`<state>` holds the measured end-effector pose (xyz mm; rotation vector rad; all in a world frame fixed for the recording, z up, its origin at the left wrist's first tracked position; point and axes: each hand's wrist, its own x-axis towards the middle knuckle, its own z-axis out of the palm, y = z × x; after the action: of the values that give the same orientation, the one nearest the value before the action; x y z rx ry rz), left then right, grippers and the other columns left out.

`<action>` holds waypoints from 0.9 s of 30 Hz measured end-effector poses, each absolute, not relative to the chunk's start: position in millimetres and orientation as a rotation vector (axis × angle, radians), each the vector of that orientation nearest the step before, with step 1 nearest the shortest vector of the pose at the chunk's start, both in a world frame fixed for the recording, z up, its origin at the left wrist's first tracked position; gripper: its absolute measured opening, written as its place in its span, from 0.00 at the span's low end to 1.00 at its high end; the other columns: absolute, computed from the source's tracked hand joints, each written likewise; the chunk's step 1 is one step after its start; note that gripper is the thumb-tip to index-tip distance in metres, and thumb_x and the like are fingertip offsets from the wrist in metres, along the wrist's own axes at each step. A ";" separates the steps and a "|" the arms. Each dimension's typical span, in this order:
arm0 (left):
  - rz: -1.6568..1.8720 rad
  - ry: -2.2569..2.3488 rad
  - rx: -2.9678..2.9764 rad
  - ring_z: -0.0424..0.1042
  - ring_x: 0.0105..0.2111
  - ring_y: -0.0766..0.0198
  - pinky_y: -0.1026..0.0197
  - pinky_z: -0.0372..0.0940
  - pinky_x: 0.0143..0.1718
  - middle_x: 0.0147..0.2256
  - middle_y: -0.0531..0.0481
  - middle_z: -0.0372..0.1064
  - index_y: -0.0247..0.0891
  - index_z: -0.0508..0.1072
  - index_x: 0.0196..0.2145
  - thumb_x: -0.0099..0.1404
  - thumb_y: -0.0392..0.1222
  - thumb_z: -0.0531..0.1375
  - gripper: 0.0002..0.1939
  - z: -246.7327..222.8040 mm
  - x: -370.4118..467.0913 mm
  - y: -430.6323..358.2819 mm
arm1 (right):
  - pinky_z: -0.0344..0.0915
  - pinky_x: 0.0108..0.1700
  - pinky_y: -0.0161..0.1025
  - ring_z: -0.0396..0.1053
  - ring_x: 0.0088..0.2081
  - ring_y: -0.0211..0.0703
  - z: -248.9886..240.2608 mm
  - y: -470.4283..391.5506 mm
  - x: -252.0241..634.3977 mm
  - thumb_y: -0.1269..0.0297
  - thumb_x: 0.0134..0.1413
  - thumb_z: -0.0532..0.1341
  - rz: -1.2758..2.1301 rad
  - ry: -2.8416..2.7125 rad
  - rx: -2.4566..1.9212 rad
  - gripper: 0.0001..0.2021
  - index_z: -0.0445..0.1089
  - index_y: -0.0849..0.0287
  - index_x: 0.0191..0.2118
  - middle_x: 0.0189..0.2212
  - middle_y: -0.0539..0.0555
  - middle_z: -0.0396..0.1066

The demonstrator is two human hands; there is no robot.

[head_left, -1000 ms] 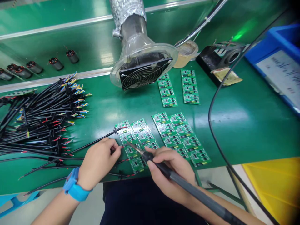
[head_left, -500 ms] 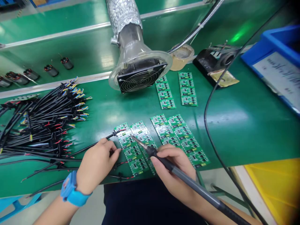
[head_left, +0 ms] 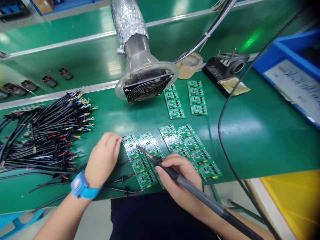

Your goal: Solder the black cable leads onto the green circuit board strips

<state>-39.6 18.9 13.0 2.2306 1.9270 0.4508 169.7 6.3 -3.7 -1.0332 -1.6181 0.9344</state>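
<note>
My right hand (head_left: pixel 182 176) grips a soldering iron (head_left: pixel 177 178), its bare metal tip over the upper part of the leftmost green circuit board (head_left: pixel 143 166). My left hand (head_left: pixel 105 156), with a blue wrist strap (head_left: pixel 82 186), pinches a black cable at that board's upper left corner; the fingers mostly hide the cable, and only a dark bit shows past the fingertips. Lower down, black cables with red wire ends (head_left: pixel 122 178) lie against the board's left edge. A second circuit board (head_left: pixel 151 143) lies just right of the first, partly under the iron.
More circuit boards (head_left: pixel 197 150) lie to the right and behind. A fume extractor (head_left: pixel 147 86) hangs over the bench. A heap of black cables (head_left: pixel 50 133) covers the left. An iron stand (head_left: pixel 225 70) and a blue bin (head_left: pixel 287 73) stand at the right, near the iron's cord (head_left: pixel 220 123).
My left hand has moved up to the cable at the board's upper corner, and the red wire ends no longer lie across the board. The iron's tip stays near the same part of the board.
</note>
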 end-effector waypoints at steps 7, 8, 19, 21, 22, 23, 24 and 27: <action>0.192 1.876 1.995 0.64 0.33 0.62 0.57 0.62 0.36 0.31 0.50 0.61 0.38 0.64 0.32 0.67 0.38 0.46 0.10 12.8 -44.3 0.3 | 0.66 0.30 0.34 0.68 0.28 0.37 -9.7 8.3 156.8 0.74 0.48 0.60 0.979 -1.769 -0.958 0.09 0.61 0.56 0.35 0.27 0.49 0.64; 0.180 1.879 1.998 0.64 0.32 0.62 0.57 0.62 0.36 0.31 0.50 0.61 0.38 0.64 0.32 0.67 0.38 0.46 0.10 11.6 -44.0 -0.2 | 0.66 0.30 0.34 0.68 0.28 0.36 -9.9 8.3 155.3 0.74 0.48 0.60 0.978 -1.777 -0.965 0.09 0.62 0.56 0.34 0.27 0.49 0.65; 0.160 1.930 2.013 0.64 0.31 0.63 0.58 0.62 0.36 0.31 0.50 0.59 0.37 0.65 0.31 0.66 0.38 0.48 0.09 8.8 -42.6 0.8 | 0.67 0.30 0.34 0.68 0.27 0.36 -11.8 8.7 148.0 0.72 0.49 0.59 0.938 -1.836 -0.992 0.07 0.62 0.55 0.35 0.27 0.48 0.66; 0.156 1.943 1.997 0.64 0.30 0.63 0.58 0.62 0.35 0.31 0.50 0.59 0.37 0.65 0.31 0.66 0.38 0.48 0.09 8.1 -41.9 0.7 | 0.67 0.30 0.34 0.68 0.28 0.36 -12.5 8.4 147.8 0.72 0.50 0.59 0.917 -1.846 -0.991 0.07 0.62 0.55 0.35 0.27 0.49 0.67; 0.156 1.950 1.988 0.64 0.30 0.63 0.58 0.62 0.35 0.31 0.50 0.59 0.37 0.65 0.31 0.66 0.38 0.48 0.09 7.7 -41.5 0.5 | 0.67 0.30 0.34 0.69 0.28 0.36 -12.7 8.2 147.7 0.72 0.49 0.59 0.911 -1.853 -0.992 0.07 0.62 0.55 0.35 0.27 0.49 0.67; 0.159 1.958 1.981 0.65 0.30 0.63 0.58 0.62 0.35 0.31 0.50 0.59 0.37 0.65 0.31 0.66 0.38 0.49 0.08 7.4 -41.0 0.1 | 0.67 0.30 0.34 0.69 0.28 0.36 -12.9 8.0 147.7 0.72 0.49 0.59 0.906 -1.860 -0.993 0.07 0.62 0.56 0.35 0.27 0.49 0.67; 0.165 1.965 1.976 0.65 0.30 0.63 0.58 0.62 0.35 0.31 0.50 0.59 0.37 0.65 0.31 0.66 0.38 0.49 0.08 7.0 -40.5 -0.3 | 0.68 0.30 0.34 0.69 0.28 0.37 -13.0 7.9 147.7 0.72 0.49 0.59 0.900 -1.865 -0.994 0.08 0.62 0.56 0.35 0.28 0.49 0.67; 0.190 1.984 1.980 0.65 0.30 0.62 0.58 0.62 0.35 0.31 0.50 0.60 0.36 0.66 0.31 0.66 0.38 0.50 0.08 6.3 -38.7 -1.6 | 0.68 0.32 0.35 0.70 0.30 0.38 -13.0 7.4 147.6 0.73 0.48 0.60 0.883 -1.880 -0.987 0.08 0.62 0.56 0.35 0.28 0.50 0.68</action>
<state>-38.7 -1.6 6.3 1.9800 1.9835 0.1896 147.6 7.4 -13.0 -0.9868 -1.8796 0.8826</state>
